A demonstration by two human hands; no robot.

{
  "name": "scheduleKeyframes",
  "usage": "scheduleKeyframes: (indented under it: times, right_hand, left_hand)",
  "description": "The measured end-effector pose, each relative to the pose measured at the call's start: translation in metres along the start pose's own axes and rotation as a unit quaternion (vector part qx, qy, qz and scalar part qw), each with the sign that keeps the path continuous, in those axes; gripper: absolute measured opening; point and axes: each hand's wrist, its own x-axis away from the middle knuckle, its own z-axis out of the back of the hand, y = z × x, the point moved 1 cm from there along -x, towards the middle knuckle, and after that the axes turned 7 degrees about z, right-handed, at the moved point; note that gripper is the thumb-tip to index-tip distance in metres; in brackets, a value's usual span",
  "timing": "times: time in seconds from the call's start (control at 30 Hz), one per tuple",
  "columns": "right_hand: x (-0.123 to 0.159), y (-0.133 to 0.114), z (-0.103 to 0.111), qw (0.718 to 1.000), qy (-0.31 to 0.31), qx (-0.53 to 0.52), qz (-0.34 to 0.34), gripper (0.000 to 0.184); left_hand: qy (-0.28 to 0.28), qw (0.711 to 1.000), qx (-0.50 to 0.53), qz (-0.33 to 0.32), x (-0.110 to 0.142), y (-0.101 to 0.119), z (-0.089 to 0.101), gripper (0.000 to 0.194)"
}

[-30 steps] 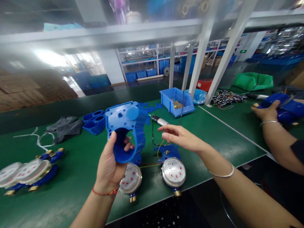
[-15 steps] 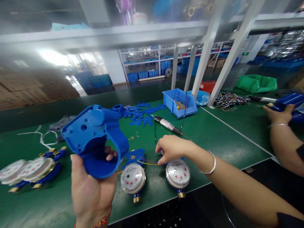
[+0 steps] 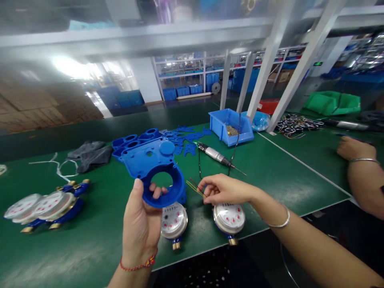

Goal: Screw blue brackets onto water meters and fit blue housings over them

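A blue plastic water meter housing [image 3: 150,156] with a round opening is gripped in my left hand [image 3: 141,224], fingers showing through the ring. Just behind and below it lies a water meter [image 3: 174,222] with a clear dial and brass end, its upper part hidden by the housing. My right hand [image 3: 223,190] pinches thin yellow and red wires [image 3: 194,187], whose ends stick out to the left. Under that hand rests a second water meter [image 3: 230,219], partly covered by the fingers.
A powered screwdriver [image 3: 216,155] lies beyond my right hand. A blue bin [image 3: 232,130] holds small brass parts, beside blue plates [image 3: 186,138]. More water meters [image 3: 54,206] lie at left, near grey cloth [image 3: 96,154]. A co-worker's hand [image 3: 357,149] is at right.
My left hand has moved right with the housing and turned it, so it now overlaps the nearer meter. The wires in my right hand are lifted. At far right, the co-worker's blue part has left view.
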Motion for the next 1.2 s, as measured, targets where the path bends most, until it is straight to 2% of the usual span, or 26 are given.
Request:
scheduleKeyframes:
  times: [0.1, 0.17, 0.27, 0.37, 0.5, 0.7, 0.87, 1.0, 1.2]
  right_hand:
    - [0.006, 0.012, -0.003, 0.997, 0.037, -0.072, 0.008, 0.024]
    - [0.008, 0.017, -0.007, 0.993, 0.069, -0.093, 0.017, 0.025]
    - [0.012, 0.019, -0.012, 0.988, 0.124, -0.092, 0.03, 0.029]
    - [0.018, 0.014, -0.015, 0.985, 0.156, -0.063, 0.047, 0.026]
    - [0.024, 0.001, -0.017, 0.98, 0.184, 0.023, 0.075, 0.02]
    - [0.022, -0.011, -0.033, 0.951, 0.259, 0.151, 0.072, 0.027]
    - [0.019, -0.011, -0.038, 0.93, 0.321, 0.17, 0.053, 0.03]
    - [0.014, -0.015, -0.037, 0.926, 0.321, 0.197, 0.039, 0.013]
    - [0.009, -0.02, -0.037, 0.912, 0.35, 0.211, -0.028, 0.017]
  left_hand:
    - [-0.012, 0.999, -0.031, -0.006, -0.004, -0.005, -0.002, 0.032]
    - [-0.002, 0.998, -0.063, -0.025, -0.005, -0.009, -0.005, 0.038]
    - [0.021, 0.993, -0.108, -0.047, -0.003, -0.014, -0.011, 0.052]
    - [0.022, 0.992, -0.117, -0.049, -0.001, -0.02, -0.016, 0.059]
    - [0.022, 0.991, -0.11, -0.07, 0.001, -0.027, -0.019, 0.056]
    - [0.007, 0.989, -0.099, -0.105, 0.007, -0.04, -0.02, 0.051]
    - [-0.018, 0.988, -0.099, -0.118, 0.01, -0.053, -0.019, 0.04]
    - [-0.029, 0.981, -0.13, -0.139, 0.01, -0.057, -0.019, 0.039]
    - [-0.056, 0.975, -0.169, -0.134, 0.013, -0.059, -0.021, 0.033]
